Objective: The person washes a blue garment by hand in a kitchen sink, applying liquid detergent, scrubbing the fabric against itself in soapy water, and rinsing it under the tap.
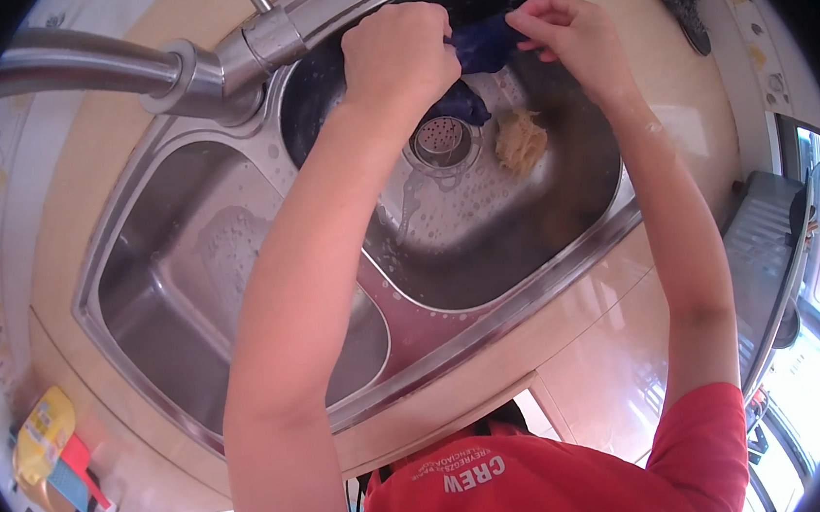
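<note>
A wet-looking dark blue cloth (486, 43) stretches between my two hands over the right basin of a stainless steel sink. My left hand (400, 56) is closed in a fist around one end. My right hand (570, 33) pinches the other end between thumb and fingers. A lower part of dark blue cloth (466, 105) hangs or lies beside the drain strainer (440, 136); whether it belongs to the same piece I cannot tell. Right of the strainer, a yellowish mesh scrubber or sponge (521, 141) rests on the wet basin floor (450, 212).
Left of my left forearm is the second basin (183, 254), with water on its floor. A metal faucet (240, 73) reaches over the sink's back left. A dark bristly brush (682, 9) lies on the counter, far right. A grey dish rack (767, 246) and a yellow package (45, 434) stand at the sides.
</note>
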### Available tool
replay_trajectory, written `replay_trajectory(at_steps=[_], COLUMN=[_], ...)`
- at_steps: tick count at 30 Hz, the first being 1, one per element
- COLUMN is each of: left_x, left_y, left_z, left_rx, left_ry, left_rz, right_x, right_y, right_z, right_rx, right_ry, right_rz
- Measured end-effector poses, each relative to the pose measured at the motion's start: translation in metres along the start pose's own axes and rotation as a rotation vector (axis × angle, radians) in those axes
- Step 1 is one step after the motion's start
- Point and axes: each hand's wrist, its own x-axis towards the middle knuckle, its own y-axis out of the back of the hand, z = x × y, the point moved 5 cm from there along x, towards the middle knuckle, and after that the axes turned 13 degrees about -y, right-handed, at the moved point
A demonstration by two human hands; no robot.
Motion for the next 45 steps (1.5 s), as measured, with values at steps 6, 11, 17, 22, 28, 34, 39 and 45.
replay_trajectory(at_steps=[6,11,17,22,28,34,39,45], left_x=[-0.006,0.005,0.015,0.029,0.05,0.07,0.068,0.078], left_y=[0.01,0.007,0.006,-0.002,-0.003,-0.017,-0.019,-0.018], left_z=[-0.001,0.002,0.005,-0.017,-0.02,-0.013,-0.002,-0.003], left_rx=[-0.106,-0.41,-0.47,-0.432,-0.521,-0.414,-0.49,-0.375], left_ry=[0.14,0.211,0.126,0.159,0.061,0.191,0.183,0.073], left_rz=[0.247,0.231,0.294,0.404,0.623,0.661,0.702,0.733], right_x=[-0.009,0.01,0.033,0.03,0.031,0.032,0.029,0.017], right_y=[-0.028,-0.031,-0.038,-0.043,-0.037,-0.023,-0.038,-0.047], right_z=[0.01,0.021,0.026,0.008,0.01,0.009,-0.016,-0.027], right_rx=[0.811,1.128,1.198,0.993,1.121,1.38,1.203,1.206], right_ry=[0.013,0.055,0.064,0.178,0.095,0.346,0.192,0.229], right_rz=[-0.269,-0.165,0.231,0.187,0.281,-0.227,-0.034,-0.083])
